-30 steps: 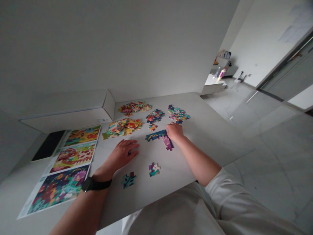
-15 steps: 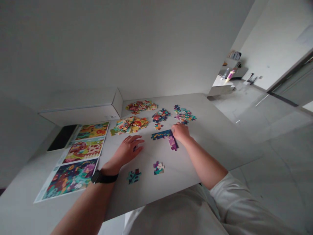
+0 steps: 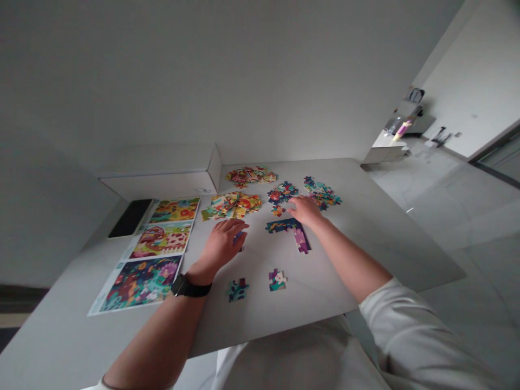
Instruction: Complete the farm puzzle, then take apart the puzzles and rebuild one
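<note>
My left hand (image 3: 225,242), a black watch (image 3: 190,286) at its wrist, hovers with fingers apart. A blue-purple puzzle piece (image 3: 238,237) shows partly beneath its thumb; the hand hides the rest. With fingers spread, my right hand (image 3: 306,210) is beside a dark pile of puzzle pieces (image 3: 283,192), close to an orange puzzle piece (image 3: 278,210). I see nothing held in it. Just below lies a joined L-shaped puzzle section (image 3: 299,238), dark blue along the top and purple down the right. A teal puzzle piece (image 3: 238,290) and a purple-white puzzle piece (image 3: 278,280) lie nearer me.
Picture sheets (image 3: 140,283) lie at the left, beside a black tablet-like slab (image 3: 130,218). A white box (image 3: 162,184) stands behind them. Yellow pieces (image 3: 231,206), red-green pieces (image 3: 251,175) and teal-purple pieces (image 3: 323,192) form more piles near the wall.
My right hand has left the corner of the joined section and moved up toward the dark pile, its fingers opening. My left hand has shifted slightly upward. The view has swung left.
</note>
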`<state>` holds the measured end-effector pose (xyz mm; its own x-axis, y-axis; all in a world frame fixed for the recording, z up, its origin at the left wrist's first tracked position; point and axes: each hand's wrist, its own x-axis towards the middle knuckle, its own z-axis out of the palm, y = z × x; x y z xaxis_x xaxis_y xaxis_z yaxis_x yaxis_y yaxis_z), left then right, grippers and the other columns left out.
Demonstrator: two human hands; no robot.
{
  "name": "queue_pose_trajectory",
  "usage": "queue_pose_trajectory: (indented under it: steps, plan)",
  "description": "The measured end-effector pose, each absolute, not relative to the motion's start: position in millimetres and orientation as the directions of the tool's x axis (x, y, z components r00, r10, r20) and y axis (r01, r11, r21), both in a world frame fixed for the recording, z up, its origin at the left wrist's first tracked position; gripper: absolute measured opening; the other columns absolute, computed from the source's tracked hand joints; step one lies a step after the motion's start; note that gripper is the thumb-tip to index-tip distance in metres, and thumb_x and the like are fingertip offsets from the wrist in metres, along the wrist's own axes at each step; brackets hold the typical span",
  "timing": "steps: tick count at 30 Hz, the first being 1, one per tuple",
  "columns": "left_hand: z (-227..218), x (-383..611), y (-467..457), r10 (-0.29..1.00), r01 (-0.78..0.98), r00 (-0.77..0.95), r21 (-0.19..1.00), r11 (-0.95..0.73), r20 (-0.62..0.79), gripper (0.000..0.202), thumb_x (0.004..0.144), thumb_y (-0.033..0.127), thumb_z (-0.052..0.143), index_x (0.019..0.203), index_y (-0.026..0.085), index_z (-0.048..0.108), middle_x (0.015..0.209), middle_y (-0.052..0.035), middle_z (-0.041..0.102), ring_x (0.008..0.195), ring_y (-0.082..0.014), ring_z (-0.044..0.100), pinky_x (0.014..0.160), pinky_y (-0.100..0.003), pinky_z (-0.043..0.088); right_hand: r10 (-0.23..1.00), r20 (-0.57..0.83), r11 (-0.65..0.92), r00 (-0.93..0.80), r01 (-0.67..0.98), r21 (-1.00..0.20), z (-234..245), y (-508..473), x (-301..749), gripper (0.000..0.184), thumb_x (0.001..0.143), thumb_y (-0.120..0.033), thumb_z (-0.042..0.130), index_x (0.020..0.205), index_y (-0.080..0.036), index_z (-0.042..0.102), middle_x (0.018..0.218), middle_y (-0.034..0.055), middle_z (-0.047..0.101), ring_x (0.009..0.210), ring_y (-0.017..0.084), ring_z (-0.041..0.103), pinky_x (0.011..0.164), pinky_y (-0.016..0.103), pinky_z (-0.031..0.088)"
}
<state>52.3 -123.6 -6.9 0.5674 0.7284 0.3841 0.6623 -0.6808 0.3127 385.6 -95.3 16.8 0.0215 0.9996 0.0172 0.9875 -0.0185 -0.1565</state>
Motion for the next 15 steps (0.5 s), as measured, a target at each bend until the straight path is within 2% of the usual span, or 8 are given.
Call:
queue_pose_trajectory:
  steps: [4, 8, 10, 15]
  plan:
    - [-7.6, 52.0, -123.0, 0.730, 0.662, 0.567, 0.316, -0.680, 0.381, 0.031, 0.106, 0.033, 0.054, 0.124, 0.023, 0.077, 0.129, -0.0120, 0.076, 0.120, -0.0307, 0.070, 0.110, -0.050, 0.053, 0.999, 0.032, 0.033, -0.028, 0.985, -0.168, 11.5, -79.8, 365.8, 0.045, 0.100, -0.054, 0.071, 0.137, -0.028, 0.074, 0.139, 0.0106, 0.072, 0.126, 0.027, 0.067, 0.105, 0.037, 0.051]
    - [-7.5, 50.6, -122.3, 0.731, 0.666, 0.563, 0.312, -0.678, 0.385, 0.029, 0.105, 0.031, 0.055, 0.123, 0.022, 0.077, 0.128, -0.0120, 0.077, 0.120, -0.0305, 0.070, 0.109, -0.050, 0.053, 0.998, -0.004, 0.055, -0.056, 0.986, -0.156, 6.6, -75.1, 361.3, 0.039, 0.093, -0.056, 0.080, 0.123, -0.031, 0.080, 0.133, 0.0080, 0.074, 0.123, 0.026, 0.068, 0.101, 0.035, 0.051]
    - [-7.2, 49.9, -122.3, 0.734, 0.668, 0.563, 0.314, -0.675, 0.379, 0.029, 0.105, 0.031, 0.055, 0.123, 0.022, 0.077, 0.128, -0.0121, 0.076, 0.121, -0.0305, 0.070, 0.110, -0.050, 0.053, 0.998, -0.029, 0.049, -0.053, 0.988, -0.148, 5.7, -74.9, 367.9, 0.039, 0.091, -0.056, 0.081, 0.122, -0.031, 0.081, 0.132, 0.0074, 0.074, 0.120, 0.026, 0.069, 0.100, 0.034, 0.052]
    - [-8.3, 49.3, -121.8, 0.737, 0.666, 0.571, 0.321, -0.673, 0.361, 0.031, 0.106, 0.032, 0.054, 0.126, 0.024, 0.076, 0.131, -0.0118, 0.075, 0.121, -0.0299, 0.070, 0.111, -0.050, 0.052, 0.997, -0.065, 0.034, -0.040, 0.995, -0.097, 6.6, -73.0, 401.9, 0.034, 0.096, -0.040, 0.078, 0.129, -0.032, 0.080, 0.139, 0.0080, 0.073, 0.121, 0.026, 0.069, 0.101, 0.034, 0.052]
